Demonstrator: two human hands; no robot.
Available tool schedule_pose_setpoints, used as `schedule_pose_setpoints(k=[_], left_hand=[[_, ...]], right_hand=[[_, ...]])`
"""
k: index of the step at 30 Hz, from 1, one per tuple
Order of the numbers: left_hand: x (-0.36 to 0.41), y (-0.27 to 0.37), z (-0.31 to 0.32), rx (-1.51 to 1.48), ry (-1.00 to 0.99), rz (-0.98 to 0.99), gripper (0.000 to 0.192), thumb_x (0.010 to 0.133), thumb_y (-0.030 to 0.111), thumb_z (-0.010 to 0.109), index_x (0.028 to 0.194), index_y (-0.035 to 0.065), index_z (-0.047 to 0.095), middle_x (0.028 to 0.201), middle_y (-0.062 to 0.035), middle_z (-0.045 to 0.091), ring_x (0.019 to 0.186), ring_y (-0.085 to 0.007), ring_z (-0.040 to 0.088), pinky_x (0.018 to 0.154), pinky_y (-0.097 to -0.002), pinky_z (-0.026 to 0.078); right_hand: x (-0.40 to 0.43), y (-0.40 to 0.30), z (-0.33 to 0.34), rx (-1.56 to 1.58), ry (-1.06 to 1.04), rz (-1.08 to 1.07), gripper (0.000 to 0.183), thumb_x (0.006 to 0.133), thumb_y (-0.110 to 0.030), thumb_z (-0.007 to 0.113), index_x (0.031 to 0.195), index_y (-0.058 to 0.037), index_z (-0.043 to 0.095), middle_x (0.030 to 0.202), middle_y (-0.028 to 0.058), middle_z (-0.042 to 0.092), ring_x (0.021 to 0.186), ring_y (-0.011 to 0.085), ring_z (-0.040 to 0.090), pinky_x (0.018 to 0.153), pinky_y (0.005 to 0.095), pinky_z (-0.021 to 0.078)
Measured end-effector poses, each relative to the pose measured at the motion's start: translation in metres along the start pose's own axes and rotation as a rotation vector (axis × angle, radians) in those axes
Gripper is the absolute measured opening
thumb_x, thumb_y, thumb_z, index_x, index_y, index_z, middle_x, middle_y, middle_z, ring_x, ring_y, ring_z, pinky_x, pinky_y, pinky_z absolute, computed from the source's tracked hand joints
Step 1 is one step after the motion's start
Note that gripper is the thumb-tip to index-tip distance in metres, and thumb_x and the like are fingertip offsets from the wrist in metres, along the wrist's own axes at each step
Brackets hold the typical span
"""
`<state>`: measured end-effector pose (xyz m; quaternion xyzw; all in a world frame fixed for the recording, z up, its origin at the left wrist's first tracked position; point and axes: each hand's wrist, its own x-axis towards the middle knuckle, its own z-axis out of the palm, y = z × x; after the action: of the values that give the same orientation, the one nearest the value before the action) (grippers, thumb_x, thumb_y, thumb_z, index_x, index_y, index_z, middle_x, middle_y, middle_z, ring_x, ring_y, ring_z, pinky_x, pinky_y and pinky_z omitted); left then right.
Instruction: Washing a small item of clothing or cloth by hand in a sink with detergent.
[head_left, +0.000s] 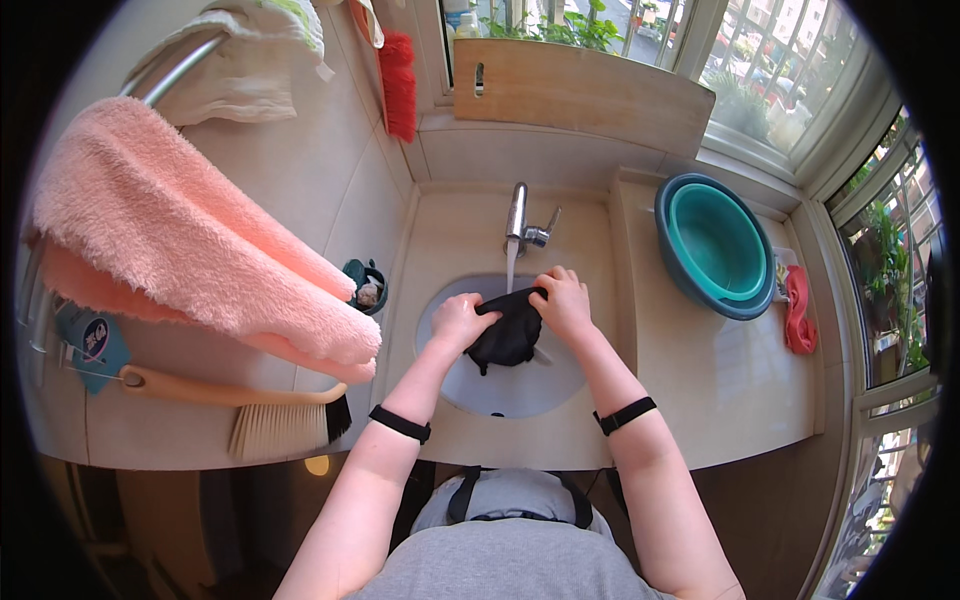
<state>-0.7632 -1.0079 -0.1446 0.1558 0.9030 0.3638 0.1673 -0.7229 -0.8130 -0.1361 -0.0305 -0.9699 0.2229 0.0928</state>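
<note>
A piece of black fabric (510, 330) hangs between my two hands over a white oval washbasin (480, 401). My left hand (460, 322) pinches its upper left edge, and my right hand (562, 300) grips the upper right corner. Behind the cloth, a chrome faucet (517, 214) runs a stream of water (511, 266) down toward it. The lower end of the fabric droops into the basin, where some water shows beside it. What kind of garment or cloth it is, I cannot tell.
On the right counter sit nested teal and blue basins (720, 244) and a coral-red band (799, 311). A pink towel (195, 232) hangs at left above a wooden-handled brush (277, 412). A small dark green container (367, 289) is by the left wall. A wooden board (581, 86) leans at the window.
</note>
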Motion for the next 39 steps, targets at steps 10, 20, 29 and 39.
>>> schedule_pose_setpoints(k=[10,20,29,39], left_hand=[[0.026,-0.006,0.008,-0.378,0.125,-0.219,0.024,0.078,0.026,0.063,0.086,0.0044,0.058,0.077,-0.0110,0.063,0.070,-0.0228,0.062,0.064,-0.0343,0.050],[0.043,0.003,0.073,-1.226,-0.094,-0.292,0.022,0.088,0.010,0.042,0.105,0.0017,0.054,0.096,-0.0115,0.059,0.087,-0.0176,0.060,0.075,-0.0313,0.051],[0.051,-0.071,0.106,-1.644,-0.100,-0.900,0.032,0.089,0.035,0.040,0.106,0.0127,0.056,0.104,-0.0062,0.062,0.093,-0.0229,0.060,0.078,-0.0408,0.051],[0.040,-0.048,0.121,-1.823,0.156,-1.198,0.025,0.092,0.011,0.044,0.113,-0.0014,0.048,0.114,-0.0154,0.052,0.105,-0.0301,0.053,0.092,-0.0474,0.046]], right_hand=[[0.020,0.005,0.025,0.589,-0.041,0.407,0.028,0.079,-0.027,0.061,0.095,-0.0031,0.058,0.088,0.0166,0.061,0.069,0.0294,0.062,0.068,0.0406,0.0519],[0.023,0.004,0.069,1.149,-0.096,0.559,0.037,0.080,-0.013,0.061,0.114,-0.0019,0.053,0.099,0.0134,0.062,0.089,0.0214,0.060,0.076,0.0313,0.0478],[0.009,-0.014,0.030,0.856,-0.186,0.214,0.026,0.078,-0.011,0.057,0.101,-0.0003,0.060,0.092,0.0117,0.065,0.087,0.0189,0.060,0.080,0.0292,0.0464],[0.099,0.095,0.052,0.330,-0.120,0.486,0.052,0.076,-0.018,0.059,0.123,0.0025,0.049,0.119,0.0237,0.055,0.114,0.0331,0.052,0.095,0.0358,0.0413]])
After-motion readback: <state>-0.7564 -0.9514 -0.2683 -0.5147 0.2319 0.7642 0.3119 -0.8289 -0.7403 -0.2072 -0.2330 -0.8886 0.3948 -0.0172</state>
